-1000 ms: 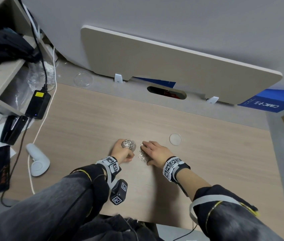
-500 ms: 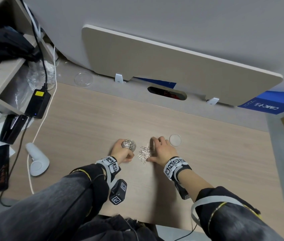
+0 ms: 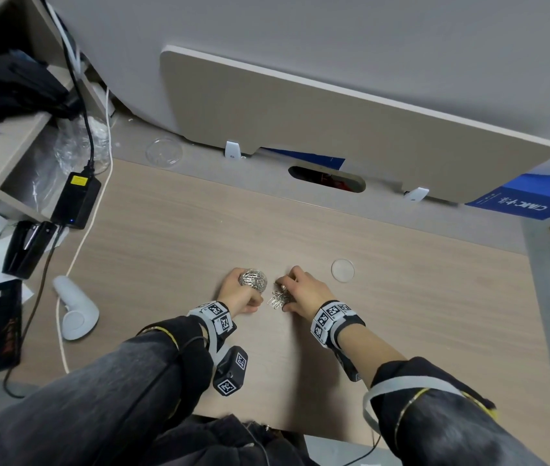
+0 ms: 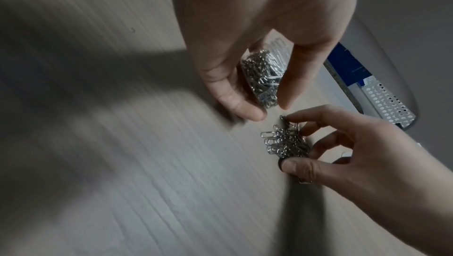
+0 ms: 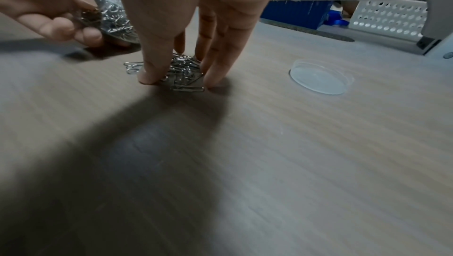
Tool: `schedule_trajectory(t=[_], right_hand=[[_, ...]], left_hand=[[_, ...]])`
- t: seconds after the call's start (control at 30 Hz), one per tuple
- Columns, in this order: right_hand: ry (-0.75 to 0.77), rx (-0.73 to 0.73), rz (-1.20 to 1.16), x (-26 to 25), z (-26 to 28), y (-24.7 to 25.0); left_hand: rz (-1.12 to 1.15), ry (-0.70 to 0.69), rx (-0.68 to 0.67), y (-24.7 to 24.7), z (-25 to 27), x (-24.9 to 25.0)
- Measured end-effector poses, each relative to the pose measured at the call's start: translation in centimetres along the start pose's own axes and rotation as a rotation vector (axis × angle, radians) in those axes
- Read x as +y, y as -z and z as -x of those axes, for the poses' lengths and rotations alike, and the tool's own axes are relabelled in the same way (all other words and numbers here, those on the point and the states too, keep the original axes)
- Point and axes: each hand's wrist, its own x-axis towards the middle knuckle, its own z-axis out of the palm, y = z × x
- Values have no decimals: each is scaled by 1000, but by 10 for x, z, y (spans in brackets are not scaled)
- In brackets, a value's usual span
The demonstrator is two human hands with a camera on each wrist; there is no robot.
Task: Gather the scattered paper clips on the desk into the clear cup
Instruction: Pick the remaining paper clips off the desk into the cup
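Near the desk's (image 3: 401,331) front edge, the left hand (image 3: 240,295) gripped the clip-filled cup (image 3: 252,280). Beside it, the right hand's (image 3: 304,294) curled fingers (image 5: 215,70) and thumb pinched a pile of clips (image 4: 285,142) lying between them on the desk.

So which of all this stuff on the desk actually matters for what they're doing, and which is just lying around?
Part of the job:
- clear cup, held by the left hand
- paper clip pile, under the right hand
- round clear lid, probably the cup's

Just lying about:
- black power adapter
- white controller
- blue box
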Motion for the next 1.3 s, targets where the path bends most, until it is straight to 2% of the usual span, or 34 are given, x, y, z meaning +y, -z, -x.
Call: schedule_trajectory(t=[0.4,0.5,0.8,0.93,1.1,1.17,1.3], right_hand=[[121,91,203,-7,1,3],[158,51,243,-8,-1,3],[138,43,167,-8,-8,2],[122,148,192,-13,-5,6],[-130,109,-179,-4,-3,20],[-250,161,-433,0,-5,24],[-403,150,-1003,-3,-6,36]], left_hand=[[6,3,1,0,-2,-1],[5,3,1,0,-1,-1],[3,4,-1,0,-2,0],[1,4,-6,1,-1,0],[8,6,0,2,-1,0],[12,5,5,0,-1,1],[-19,-2,-32,-7,2,4]])
